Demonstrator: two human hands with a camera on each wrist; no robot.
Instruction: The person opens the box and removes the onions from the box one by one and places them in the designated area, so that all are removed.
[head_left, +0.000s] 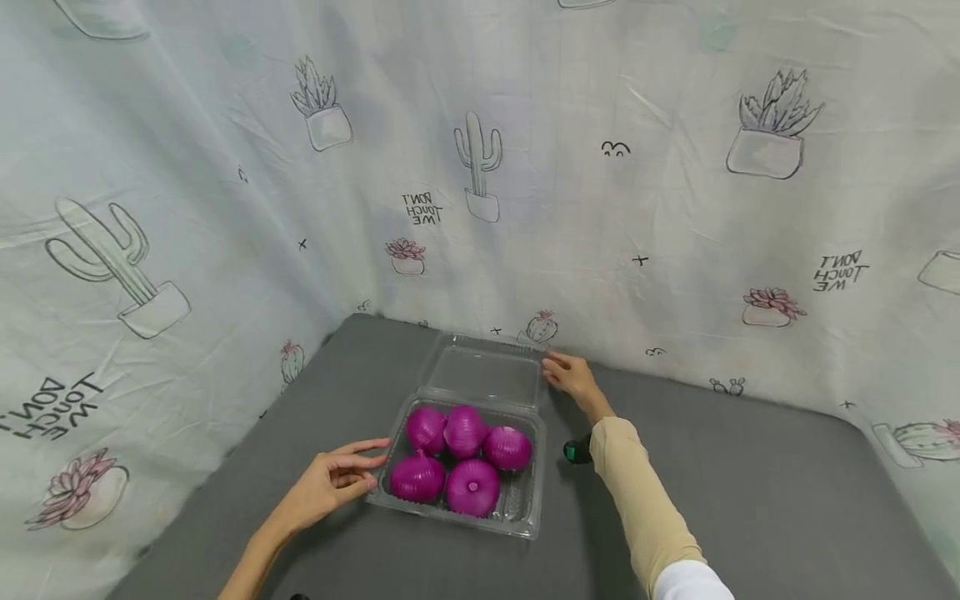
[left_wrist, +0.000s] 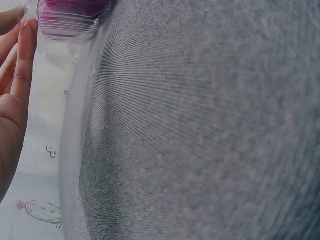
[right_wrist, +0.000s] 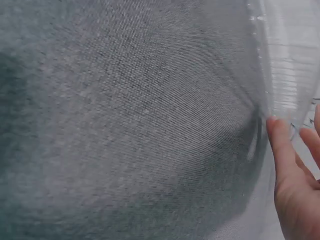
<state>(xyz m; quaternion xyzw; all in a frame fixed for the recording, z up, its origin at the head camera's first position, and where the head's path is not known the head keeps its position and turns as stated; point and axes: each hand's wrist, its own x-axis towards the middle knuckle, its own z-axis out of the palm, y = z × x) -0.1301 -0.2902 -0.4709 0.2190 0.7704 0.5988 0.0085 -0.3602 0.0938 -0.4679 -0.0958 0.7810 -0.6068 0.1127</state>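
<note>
A clear plastic box (head_left: 517, 525) lies on the grey surface with its lid (head_left: 483, 375) folded back, away from the person. Several purple onions (head_left: 473, 487) sit inside; the near right corner of the box holds none. My left hand (head_left: 318, 492) is at the left side of the box, fingers lightly bent, fingertips at its rim. At the lid's right edge, my right hand (head_left: 576, 379) touches the plastic with its fingertips. In the right wrist view the thumb and fingers of the right hand (right_wrist: 295, 175) meet the lid's edge (right_wrist: 267, 75).
A dark object with a green end (head_left: 577, 451) is beside the right forearm. Behind the grey table (head_left: 750, 483) hangs a pale curtain (head_left: 555, 208) with cactus drawings. A small dark thing (head_left: 299, 597) shows at the bottom edge of the head view.
</note>
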